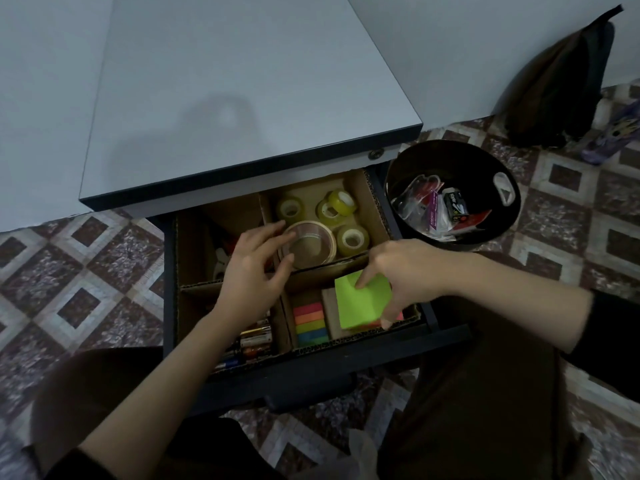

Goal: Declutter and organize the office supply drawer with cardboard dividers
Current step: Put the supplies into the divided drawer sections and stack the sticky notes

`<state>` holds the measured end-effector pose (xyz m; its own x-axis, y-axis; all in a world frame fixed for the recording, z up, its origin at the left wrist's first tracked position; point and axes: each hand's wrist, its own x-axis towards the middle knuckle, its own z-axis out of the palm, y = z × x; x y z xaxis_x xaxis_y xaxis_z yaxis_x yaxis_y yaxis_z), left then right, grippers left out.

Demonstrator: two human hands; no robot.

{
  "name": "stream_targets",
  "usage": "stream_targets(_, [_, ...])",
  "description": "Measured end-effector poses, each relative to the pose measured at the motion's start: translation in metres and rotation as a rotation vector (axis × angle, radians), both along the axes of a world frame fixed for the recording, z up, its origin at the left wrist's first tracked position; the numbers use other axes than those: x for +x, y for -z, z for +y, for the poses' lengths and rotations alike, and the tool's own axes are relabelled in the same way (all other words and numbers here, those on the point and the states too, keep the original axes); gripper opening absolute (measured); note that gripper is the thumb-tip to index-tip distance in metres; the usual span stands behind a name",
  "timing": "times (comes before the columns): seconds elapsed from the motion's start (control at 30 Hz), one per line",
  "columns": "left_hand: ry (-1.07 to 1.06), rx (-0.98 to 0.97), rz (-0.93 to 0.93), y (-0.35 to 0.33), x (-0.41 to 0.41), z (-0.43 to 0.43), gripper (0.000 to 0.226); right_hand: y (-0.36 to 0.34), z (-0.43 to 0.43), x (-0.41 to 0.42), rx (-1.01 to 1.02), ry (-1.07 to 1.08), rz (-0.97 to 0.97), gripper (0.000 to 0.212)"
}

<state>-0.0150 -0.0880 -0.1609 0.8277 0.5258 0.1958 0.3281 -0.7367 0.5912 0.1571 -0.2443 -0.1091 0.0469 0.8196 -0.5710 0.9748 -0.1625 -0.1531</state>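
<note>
**Cardboard compartments filling up: tape at the back, notes at the front**

Cardboard dividers (329,266) split the open drawer (311,368) into bays, and both hands were down in it at once. The left hand (252,268) had its grip curled round the near-left edge of the large tape roll (311,242), finger above and thumb below. That looked like a hold for nudging it flat against the divider wall. Around it in the back-right bay sat the small tape rolls (289,209), one tipped on another, so like was being kept with like.

Over to the right hand (401,271). Its grip pinched the green sticky pad (360,306), a fingertip on top and the thumb at the near corner. The pad was tilted in the front-right bay, lying partly over a brown pad (330,310), and was probably being squared into line. Beside those, a stack of coloured page flags (311,323) lay neatly against the divider.

The front-left bay held batteries (256,337) and what looked like pens, half hidden by the forearm. The back-left bay was too dark to call.

On the floor to the right stood a black bin (415,161) holding plastic packaging and small boxes, seemingly the clutter. Sorting looked close to done.
</note>
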Motion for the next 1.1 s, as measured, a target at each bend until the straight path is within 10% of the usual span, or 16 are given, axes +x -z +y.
stream_targets(0.2, [0.063, 0.077, 0.077, 0.025, 0.005, 0.005, 0.06, 0.011, 0.0, -0.013, 0.07, -0.021, -0.09, 0.042])
stream_targets(1.1, [0.11, 0.024, 0.062, 0.023, -0.001, 0.009, 0.062, 0.039, 0.004, -0.034, 0.053, -0.096, -0.094, 0.056])
